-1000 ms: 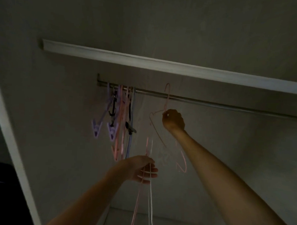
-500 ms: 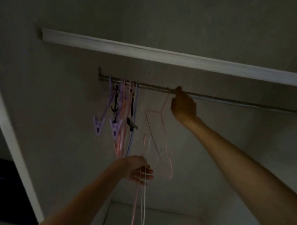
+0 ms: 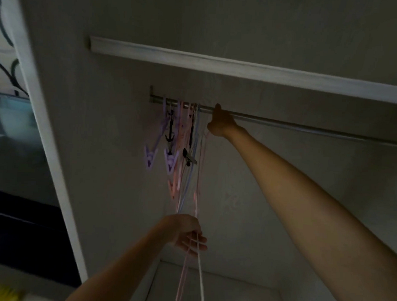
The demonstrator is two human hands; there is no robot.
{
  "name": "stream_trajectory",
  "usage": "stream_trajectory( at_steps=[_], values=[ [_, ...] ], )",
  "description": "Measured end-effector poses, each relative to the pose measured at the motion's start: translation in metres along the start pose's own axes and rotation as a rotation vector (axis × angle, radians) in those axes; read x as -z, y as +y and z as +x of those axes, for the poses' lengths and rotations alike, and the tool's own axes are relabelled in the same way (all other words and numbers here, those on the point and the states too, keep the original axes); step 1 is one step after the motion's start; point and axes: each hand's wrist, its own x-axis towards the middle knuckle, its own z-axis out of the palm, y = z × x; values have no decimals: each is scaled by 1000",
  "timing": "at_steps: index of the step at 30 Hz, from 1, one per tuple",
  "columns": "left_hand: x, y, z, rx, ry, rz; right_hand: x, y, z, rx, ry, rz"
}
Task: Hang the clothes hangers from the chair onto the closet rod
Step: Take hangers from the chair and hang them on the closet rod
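Hangers (image 3: 182,145) are already crowding the rod (image 3: 284,125) beside the right hand (image 3: 221,124), its grip unclear, while the left hand (image 3: 188,234) is gripping more (image 3: 199,274).

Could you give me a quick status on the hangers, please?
Right hand up at the rod, grip unclear. Left hand holds spare hangers. Hung hangers bunched left. Nothing blocking.

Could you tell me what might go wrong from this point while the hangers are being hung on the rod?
The thin hangers in the left hand rise into the bunch already on the closet rod and could snag there. The right hand presses close beside that bunch, so it might knock one off. Dim light makes hooks hard to see.
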Motion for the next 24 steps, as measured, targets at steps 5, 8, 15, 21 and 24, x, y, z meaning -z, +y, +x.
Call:
stream_trajectory(
  at_steps=[5, 8, 15, 21, 24],
  values=[
    [8, 0, 2, -13, 41, -51, -2, -14, 10, 26, -63, 67],
    [8, 0, 0, -16, 39, -67, -2, -13, 12, 19, -116, 151],
    [3, -12, 0, -72, 85, -94, -48, 29, -57, -32, 412, 205],
    [-13, -33, -7, -84, 116, -83, -121, 90, -138, -378, -1043, 439],
    [-24, -50, -9, -51, 91, -10, -147, 106, -164, -357, -1075, 605]
  ],
)
